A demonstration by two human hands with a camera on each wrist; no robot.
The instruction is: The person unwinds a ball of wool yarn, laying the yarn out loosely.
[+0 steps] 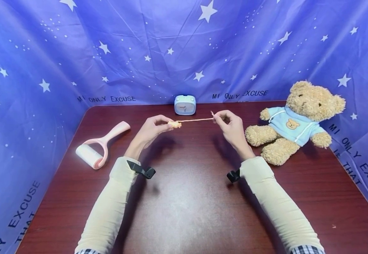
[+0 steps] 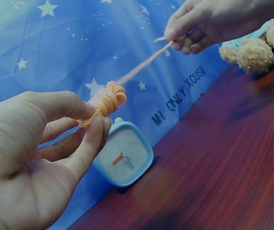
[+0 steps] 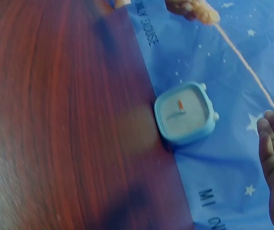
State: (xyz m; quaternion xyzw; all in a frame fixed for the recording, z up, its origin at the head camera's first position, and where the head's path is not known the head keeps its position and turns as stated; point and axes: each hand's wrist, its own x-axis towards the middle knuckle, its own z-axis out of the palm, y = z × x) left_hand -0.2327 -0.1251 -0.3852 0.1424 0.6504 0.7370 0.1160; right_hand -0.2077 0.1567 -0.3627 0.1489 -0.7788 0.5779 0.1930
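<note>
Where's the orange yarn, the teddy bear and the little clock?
Orange yarn (image 2: 107,101): left wrist view, on its wound bundle.
Teddy bear (image 1: 293,127): head view, on its blue shirt.
Little clock (image 3: 186,117): right wrist view, on its face.

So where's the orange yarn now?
In the head view, the yarn bundle is near the middle, below and left of the blue clock, pinched by the left hand; its strand stretches to the right hand.
</note>
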